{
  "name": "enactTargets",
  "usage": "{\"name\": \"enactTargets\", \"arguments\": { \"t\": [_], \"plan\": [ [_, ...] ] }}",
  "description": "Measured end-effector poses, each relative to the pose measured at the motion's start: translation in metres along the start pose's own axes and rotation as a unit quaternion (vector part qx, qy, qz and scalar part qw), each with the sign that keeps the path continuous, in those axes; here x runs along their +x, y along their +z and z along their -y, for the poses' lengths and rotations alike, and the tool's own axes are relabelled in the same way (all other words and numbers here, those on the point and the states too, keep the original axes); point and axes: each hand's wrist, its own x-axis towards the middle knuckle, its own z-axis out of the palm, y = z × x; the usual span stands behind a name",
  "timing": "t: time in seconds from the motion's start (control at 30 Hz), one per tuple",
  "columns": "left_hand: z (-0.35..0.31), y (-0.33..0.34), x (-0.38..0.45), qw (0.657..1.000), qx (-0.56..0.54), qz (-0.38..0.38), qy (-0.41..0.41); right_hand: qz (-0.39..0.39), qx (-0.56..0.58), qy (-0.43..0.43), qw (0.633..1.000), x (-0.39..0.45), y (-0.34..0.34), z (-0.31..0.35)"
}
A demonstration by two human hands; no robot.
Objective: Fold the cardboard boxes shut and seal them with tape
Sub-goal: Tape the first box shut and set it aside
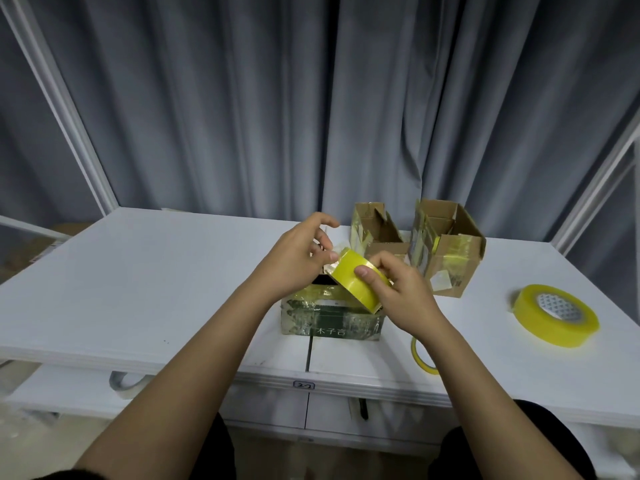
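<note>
White laminate table (156, 278) carries everything: two brown corrugated boxes (446, 251) stand open at the back, and a green, tape-crusted box (332, 320) sits just under my hands. A fat yellow roll (554, 315) lies flat well to the right. My right hand (398, 292) curls round the glossy tape roll (356, 284); my left hand (294, 261) pinches at its edge, probably hunting the loose end. I should peel slowly, keeping the strip flat.

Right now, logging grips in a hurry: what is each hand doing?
Left hand: pinching at the tape roll.
Right hand: gripping the tape roll.
</note>
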Motion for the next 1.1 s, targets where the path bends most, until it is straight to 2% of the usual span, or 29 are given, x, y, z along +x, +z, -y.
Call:
{"name": "enactTargets", "arguments": {
  "t": [0.07, 0.13, 0.23, 0.33, 0.43, 0.53, 0.63, 0.8, 0.93, 1.1],
  "plan": [
    [0.001, 0.000, 0.000, 1.000, 0.012, -0.020, -0.001, 0.021, 0.117, 0.004, 0.993, -0.004, -0.002, -0.002],
    [0.002, 0.001, 0.000, 0.999, 0.015, -0.026, -0.016, 0.029, 0.126, -0.025, 0.991, -0.005, -0.007, -0.004],
    [0.002, 0.008, -0.003, 0.997, 0.067, -0.033, -0.012, 0.006, 0.019, -0.018, 1.000, 0.001, -0.015, -0.007],
    [-0.001, 0.011, -0.002, 0.995, 0.057, -0.079, 0.004, -0.023, -0.195, 0.009, 0.980, 0.011, -0.021, -0.015],
    [0.000, 0.008, 0.002, 0.991, 0.044, -0.126, 0.022, -0.071, -0.191, 0.054, 0.977, 0.021, -0.029, -0.011],
    [0.007, 0.007, 0.005, 0.986, 0.000, -0.164, -0.001, -0.097, -0.228, 0.041, 0.968, 0.029, -0.031, -0.004],
    [0.015, 0.010, 0.004, 0.983, 0.011, -0.182, -0.003, -0.093, -0.263, 0.030, 0.960, 0.033, -0.029, 0.001],
    [0.029, 0.009, -0.009, 0.979, -0.010, -0.203, 0.015, -0.044, -0.096, 0.042, 0.994, 0.038, -0.030, 0.012],
    [0.033, 0.008, -0.018, 0.971, -0.038, -0.237, 0.009, -0.076, -0.138, 0.029, 0.987, 0.041, -0.022, 0.019],
    [0.043, 0.008, -0.026, 0.960, -0.133, -0.239, -0.053, -0.081, -0.193, -0.026, 0.978, 0.050, -0.016, 0.023]
  ]
}}
